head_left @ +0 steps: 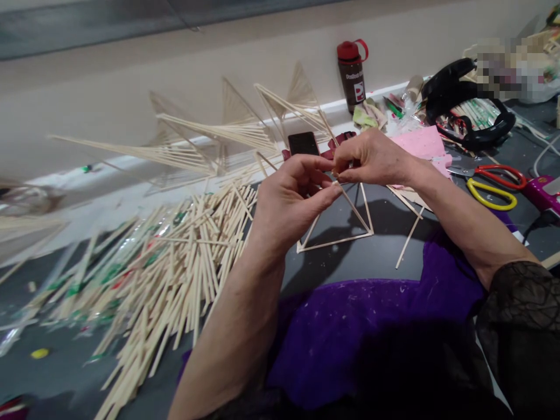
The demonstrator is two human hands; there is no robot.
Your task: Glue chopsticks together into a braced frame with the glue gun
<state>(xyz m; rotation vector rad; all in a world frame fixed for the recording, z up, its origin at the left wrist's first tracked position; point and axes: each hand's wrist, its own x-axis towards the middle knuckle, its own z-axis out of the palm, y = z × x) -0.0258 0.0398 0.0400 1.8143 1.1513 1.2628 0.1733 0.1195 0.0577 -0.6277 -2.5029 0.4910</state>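
Head view is showing both of your hands meeting over the grey table (376,262), slightly right of the frame's centre. Your left hand (293,198) is coming up from the lower middle and is pinching with thumb and forefinger at the top of a small stick frame (336,242). Your right hand (371,157) is reaching in from the right and is closing its fingertips on the same top point, so both sets of fingers are touching each other there and are grasping the joined stick ends. The frame's apex is sitting right between your fingertips, and its thin legs are slanting down from them to a base resting on the table just below your hands.

A loose stick (409,239) is lying on the table just right of the frame. A broad pile of sticks (175,262) is spreading across the left half of the frame, near your left forearm. Larger stick structures (227,137) are leaning by the wall in the upper left. A dark phone (303,143) is lying just behind your left fingers. A brown bottle (352,76) is standing at the upper centre, a pink sheet (422,143) is lying beside your right wrist, and red scissors (499,174) and yellow scissors (487,198) are lying at the right edge. A purple cloth (359,332) is covering the bottom centre between your forearms.
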